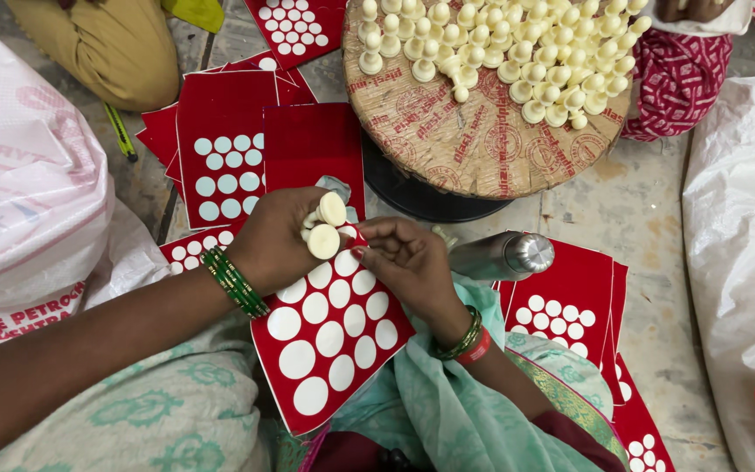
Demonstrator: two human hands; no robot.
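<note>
My left hand [277, 240] grips several cream-coloured plastic pieces [323, 229] with round flat ends, held over a red sticker sheet [329, 336] covered in white round stickers. The sheet rests on my lap. My right hand [408, 258] pinches at the sheet's top edge, right beside the pieces, with fingertips on a sticker. Both wrists wear green bangles.
A round stool top [474, 144] wrapped in printed tape holds many cream pieces [517, 52]. Red sticker sheets [225, 157] lie scattered on the floor. A steel bottle [504, 255] lies by my right hand. White sacks [19, 175] stand left and right [744, 236]. Other people sit at the top.
</note>
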